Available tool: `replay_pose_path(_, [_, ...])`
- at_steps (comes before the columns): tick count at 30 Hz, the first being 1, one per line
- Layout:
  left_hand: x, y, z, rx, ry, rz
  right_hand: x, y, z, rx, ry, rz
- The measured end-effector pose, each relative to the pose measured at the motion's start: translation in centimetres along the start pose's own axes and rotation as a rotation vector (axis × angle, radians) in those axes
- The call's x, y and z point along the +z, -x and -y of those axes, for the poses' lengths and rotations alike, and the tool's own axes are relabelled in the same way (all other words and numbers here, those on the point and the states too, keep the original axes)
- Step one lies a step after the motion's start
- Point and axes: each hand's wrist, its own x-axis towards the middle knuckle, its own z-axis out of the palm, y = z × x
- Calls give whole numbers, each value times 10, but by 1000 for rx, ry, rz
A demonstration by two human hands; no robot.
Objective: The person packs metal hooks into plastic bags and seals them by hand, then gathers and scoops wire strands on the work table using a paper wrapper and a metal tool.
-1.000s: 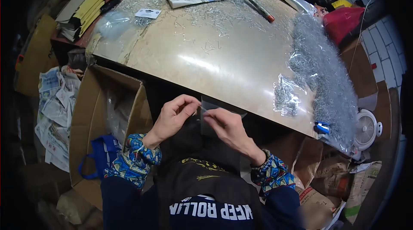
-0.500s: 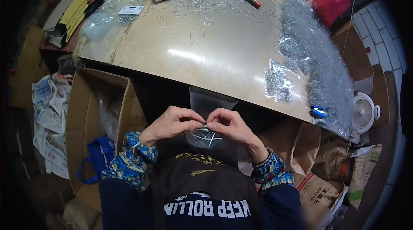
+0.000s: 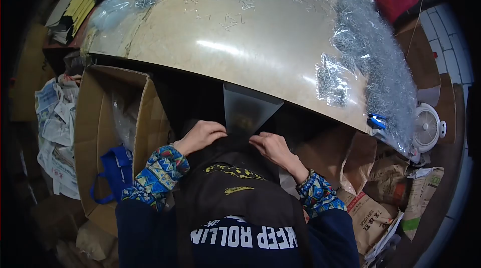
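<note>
My left hand (image 3: 201, 137) is closed, its fingertips bent together at the upper edge of a dark apron (image 3: 235, 168) with yellow print. My right hand (image 3: 273, 148) is closed too, thumb and fingers together a short way to the right. Whether either one pinches the cloth or something small is too dark to make out. Just beyond the fingertips, under the table edge, is a translucent grey sheet or bin side (image 3: 250, 107), with a faint yellowish patch showing in it. The small clear bag of metal hooks is out of sight.
Loose metal hooks (image 3: 233, 20) lie on the table (image 3: 200, 67). Filled clear bags (image 3: 333, 80) sit beside a large heap of bags (image 3: 381, 52). A blue stapler (image 3: 377, 120) and white fan (image 3: 427, 126) stand right. An open cardboard box (image 3: 92, 132) with a blue bag (image 3: 116, 173) is left.
My hands have moved apart and forward towards the table edge. The clear bag of hooks that was between my fingers is no longer visible. The view has shifted slightly downwards.
</note>
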Motion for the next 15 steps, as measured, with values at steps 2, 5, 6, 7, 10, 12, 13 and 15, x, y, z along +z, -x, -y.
replay_pose_path(2, [5, 2, 1, -301, 322, -24, -2, 2, 0, 22, -24, -1])
replay_pose_path(5, [16, 9, 5, -497, 799, -83, -12, 1, -2, 34, -136, 30])
replay_pose_path(6, [20, 8, 1, -520, 923, -114, -20, -1, -7, 21, -219, 53])
replay_pose_path(7, [22, 6, -2, -540, 1048, -147, -29, -4, -13, 8, -301, 75])
replay_pose_path(10, [20, -4, 2, -501, 1044, -191, -101, -31, 17, 256, -631, 148])
replay_pose_path(12, [16, -11, 5, -479, 971, -208, -125, -67, 26, 243, -652, -6])
replay_pose_path(13, [15, -12, 4, -491, 957, -200, -131, -95, 32, 155, -484, -145])
replay_pose_path(15, [15, -9, 4, -495, 947, -191, -119, -164, 28, -222, -125, -427])
